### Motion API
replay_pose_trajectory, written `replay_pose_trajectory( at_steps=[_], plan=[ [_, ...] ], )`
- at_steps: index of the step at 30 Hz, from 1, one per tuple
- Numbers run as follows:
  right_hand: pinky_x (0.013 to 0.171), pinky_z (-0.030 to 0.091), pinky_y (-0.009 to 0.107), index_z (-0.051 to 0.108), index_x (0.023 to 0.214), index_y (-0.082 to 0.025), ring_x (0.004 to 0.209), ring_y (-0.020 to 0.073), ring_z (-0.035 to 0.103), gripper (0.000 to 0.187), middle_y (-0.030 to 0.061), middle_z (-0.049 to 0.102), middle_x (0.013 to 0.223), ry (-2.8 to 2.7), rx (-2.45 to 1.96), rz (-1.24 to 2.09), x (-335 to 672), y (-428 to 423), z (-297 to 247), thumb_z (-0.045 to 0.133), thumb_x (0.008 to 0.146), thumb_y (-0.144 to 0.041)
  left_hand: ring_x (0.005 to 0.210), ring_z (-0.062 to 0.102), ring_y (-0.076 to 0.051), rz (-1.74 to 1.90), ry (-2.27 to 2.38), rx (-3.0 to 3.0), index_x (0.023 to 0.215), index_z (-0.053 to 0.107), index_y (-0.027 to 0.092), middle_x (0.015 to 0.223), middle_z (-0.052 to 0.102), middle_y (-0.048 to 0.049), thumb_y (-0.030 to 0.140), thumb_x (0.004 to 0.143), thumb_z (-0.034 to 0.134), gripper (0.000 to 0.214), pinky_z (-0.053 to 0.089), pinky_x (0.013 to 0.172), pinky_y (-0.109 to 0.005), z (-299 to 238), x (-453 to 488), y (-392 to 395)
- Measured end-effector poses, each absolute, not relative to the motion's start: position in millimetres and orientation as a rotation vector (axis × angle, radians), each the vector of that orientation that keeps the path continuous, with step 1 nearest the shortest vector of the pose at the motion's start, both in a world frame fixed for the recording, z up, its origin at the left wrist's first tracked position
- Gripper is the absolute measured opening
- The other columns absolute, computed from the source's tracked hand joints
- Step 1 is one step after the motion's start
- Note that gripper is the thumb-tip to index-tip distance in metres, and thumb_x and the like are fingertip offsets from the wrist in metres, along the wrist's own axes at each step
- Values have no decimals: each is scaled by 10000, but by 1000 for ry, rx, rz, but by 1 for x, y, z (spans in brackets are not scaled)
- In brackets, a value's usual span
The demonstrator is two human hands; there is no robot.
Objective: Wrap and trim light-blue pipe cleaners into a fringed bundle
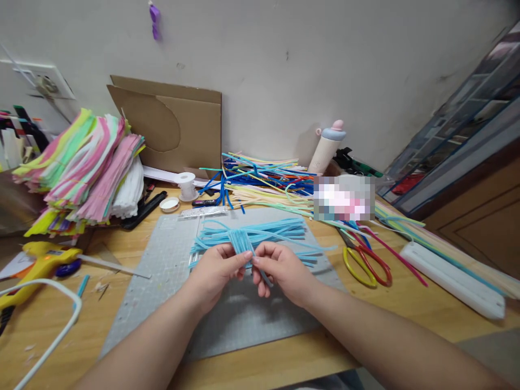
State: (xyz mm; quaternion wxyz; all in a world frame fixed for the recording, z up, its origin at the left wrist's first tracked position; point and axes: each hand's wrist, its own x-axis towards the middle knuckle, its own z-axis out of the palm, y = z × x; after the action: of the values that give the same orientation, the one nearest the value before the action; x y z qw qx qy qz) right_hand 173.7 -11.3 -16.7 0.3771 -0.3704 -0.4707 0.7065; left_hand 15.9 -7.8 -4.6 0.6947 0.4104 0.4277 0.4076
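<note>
Fuzzy light-blue pipe cleaners (280,230) lie in a loose pile on the grey cutting mat (244,330). Just in front of them, a flat row of light-blue pipe cleaners (241,241) sits side by side between my two hands. My left hand (221,265) is closed on its left side, thumb pressed over the lower edge. On the right, my right hand (280,268) pinches a pipe cleaner end at the row's lower right corner, and a short tail (266,279) sticks out below the fingers. The fingers partly hide the bottom of the row.
A yellow glue gun (44,265) lies left, below stacked coloured bundles (89,168). Scissors (365,265) with yellow and red handles and a white power strip (450,279) lie right. Behind stand a cardboard piece (199,130), mixed pipe cleaners (264,181) and a bottle (325,151).
</note>
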Motion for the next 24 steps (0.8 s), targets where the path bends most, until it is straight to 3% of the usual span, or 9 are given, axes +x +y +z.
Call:
replay_pose_trajectory(
  at_steps=[7,16,24],
  plan=[
    [417,453,193,506,790,-160,428,94,581,296,-30,613,577,-1248,-958,1751,174,-11,-15,635,760,-425,506,513,-77,948,946,792,628,574,134,559,563,24,286,647,780,256,412,498,-194,-8,16,-5],
    [410,441,197,498,762,-167,398,80,535,287,-46,580,542,-1291,-996,1721,174,-11,-16,625,750,-424,478,519,-47,933,885,663,626,600,116,560,571,26,228,647,786,218,433,481,-147,-7,16,-6],
    [401,416,188,519,761,-164,388,68,517,226,-35,593,579,-1323,-1009,1651,168,-14,-20,595,765,-376,477,553,-86,958,851,830,634,604,135,533,594,13,245,724,715,180,395,470,-183,-10,20,-7]
  ],
)
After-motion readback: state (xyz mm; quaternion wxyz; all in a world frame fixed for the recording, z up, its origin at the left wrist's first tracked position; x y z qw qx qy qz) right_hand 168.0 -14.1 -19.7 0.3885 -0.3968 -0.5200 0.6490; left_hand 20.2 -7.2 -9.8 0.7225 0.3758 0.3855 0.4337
